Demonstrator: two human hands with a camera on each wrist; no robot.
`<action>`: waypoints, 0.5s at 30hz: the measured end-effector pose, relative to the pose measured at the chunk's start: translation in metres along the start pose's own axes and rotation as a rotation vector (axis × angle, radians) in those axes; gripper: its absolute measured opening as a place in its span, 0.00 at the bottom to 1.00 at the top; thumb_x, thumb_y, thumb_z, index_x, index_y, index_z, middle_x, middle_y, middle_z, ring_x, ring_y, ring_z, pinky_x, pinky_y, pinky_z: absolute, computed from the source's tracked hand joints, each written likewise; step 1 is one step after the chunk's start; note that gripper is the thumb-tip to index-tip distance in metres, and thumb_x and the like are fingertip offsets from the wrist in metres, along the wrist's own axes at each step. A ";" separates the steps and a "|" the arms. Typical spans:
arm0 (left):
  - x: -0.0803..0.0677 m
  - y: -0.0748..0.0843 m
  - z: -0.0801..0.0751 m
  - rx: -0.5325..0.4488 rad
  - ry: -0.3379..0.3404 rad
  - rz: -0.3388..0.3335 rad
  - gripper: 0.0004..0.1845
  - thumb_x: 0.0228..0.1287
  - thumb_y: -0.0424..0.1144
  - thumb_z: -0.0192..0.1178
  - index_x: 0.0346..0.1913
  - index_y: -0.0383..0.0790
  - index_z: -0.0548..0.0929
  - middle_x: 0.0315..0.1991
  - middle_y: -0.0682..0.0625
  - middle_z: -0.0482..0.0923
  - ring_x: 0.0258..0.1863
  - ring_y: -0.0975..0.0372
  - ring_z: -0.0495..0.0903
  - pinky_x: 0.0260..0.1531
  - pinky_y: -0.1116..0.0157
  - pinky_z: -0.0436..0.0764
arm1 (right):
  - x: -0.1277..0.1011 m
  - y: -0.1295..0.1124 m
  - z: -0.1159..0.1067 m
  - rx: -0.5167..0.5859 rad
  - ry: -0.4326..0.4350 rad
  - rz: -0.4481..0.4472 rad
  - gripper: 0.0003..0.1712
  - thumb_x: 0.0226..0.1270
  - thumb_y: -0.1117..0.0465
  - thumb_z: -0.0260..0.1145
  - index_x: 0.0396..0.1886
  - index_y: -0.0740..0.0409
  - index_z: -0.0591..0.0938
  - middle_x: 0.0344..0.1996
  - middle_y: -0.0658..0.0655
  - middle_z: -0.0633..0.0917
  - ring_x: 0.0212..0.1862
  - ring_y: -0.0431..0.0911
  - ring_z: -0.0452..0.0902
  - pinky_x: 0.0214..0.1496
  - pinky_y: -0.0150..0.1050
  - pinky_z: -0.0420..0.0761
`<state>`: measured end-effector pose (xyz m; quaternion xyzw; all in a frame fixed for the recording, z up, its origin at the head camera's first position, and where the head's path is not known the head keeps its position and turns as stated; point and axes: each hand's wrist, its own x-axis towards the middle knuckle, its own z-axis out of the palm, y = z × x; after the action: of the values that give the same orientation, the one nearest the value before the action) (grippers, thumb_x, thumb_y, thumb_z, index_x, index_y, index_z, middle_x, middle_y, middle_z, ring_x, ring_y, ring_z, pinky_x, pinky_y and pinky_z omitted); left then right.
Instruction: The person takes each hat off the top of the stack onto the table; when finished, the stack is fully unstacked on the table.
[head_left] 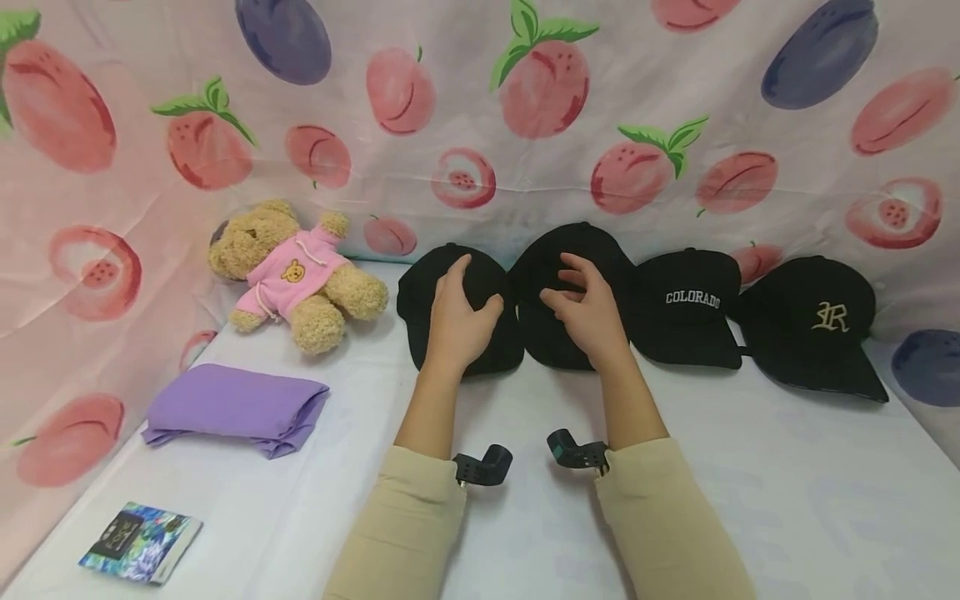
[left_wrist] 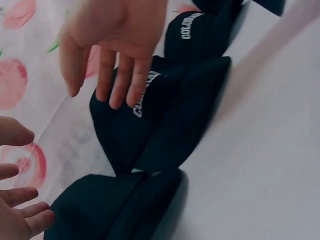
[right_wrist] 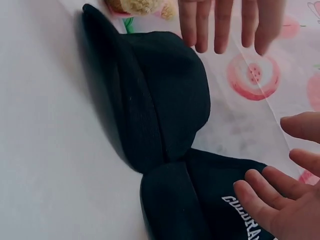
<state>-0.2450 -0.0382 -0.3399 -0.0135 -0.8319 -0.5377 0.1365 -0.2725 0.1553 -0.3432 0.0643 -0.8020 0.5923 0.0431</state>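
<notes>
"COLORADO" cap (head_left: 688, 307) beside hands (head_left: 456, 317) over two black caps (head_left: 525, 292)

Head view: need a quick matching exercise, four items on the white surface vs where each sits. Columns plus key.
Things:
1. teddy bear
2. purple cloth
3. patterned packet
4. cap with gold letter

Places:
A. far right end of the cap row
B. near left corner of the surface
C. folded, left side, nearer than the bear
D. far left, lying against the fruit-print backdrop

Pairs: 1-D, 2-C, 3-B, 4-A
</notes>
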 end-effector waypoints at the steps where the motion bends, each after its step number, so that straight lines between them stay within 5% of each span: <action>1: 0.000 -0.001 -0.003 -0.006 0.015 -0.003 0.38 0.69 0.41 0.61 0.80 0.45 0.62 0.77 0.43 0.63 0.76 0.52 0.64 0.76 0.48 0.64 | 0.000 -0.001 0.002 0.003 -0.010 0.003 0.41 0.73 0.58 0.67 0.81 0.48 0.62 0.75 0.61 0.70 0.64 0.56 0.76 0.62 0.52 0.79; 7: 0.002 -0.011 -0.024 -0.010 0.045 -0.060 0.38 0.69 0.41 0.60 0.80 0.44 0.60 0.78 0.42 0.61 0.77 0.50 0.62 0.76 0.47 0.63 | 0.000 -0.004 0.013 -0.043 -0.106 0.035 0.45 0.70 0.58 0.70 0.82 0.46 0.61 0.78 0.61 0.65 0.71 0.58 0.72 0.69 0.57 0.76; 15: 0.002 -0.029 -0.048 0.102 -0.054 -0.242 0.46 0.69 0.44 0.62 0.84 0.44 0.50 0.82 0.37 0.49 0.81 0.45 0.53 0.77 0.43 0.60 | 0.006 0.001 0.034 -0.071 -0.212 0.058 0.48 0.67 0.61 0.72 0.82 0.45 0.60 0.80 0.62 0.62 0.73 0.60 0.69 0.71 0.57 0.75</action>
<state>-0.2412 -0.0939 -0.3463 0.0794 -0.8573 -0.5064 0.0485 -0.2782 0.1229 -0.3537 0.1020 -0.8241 0.5543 -0.0568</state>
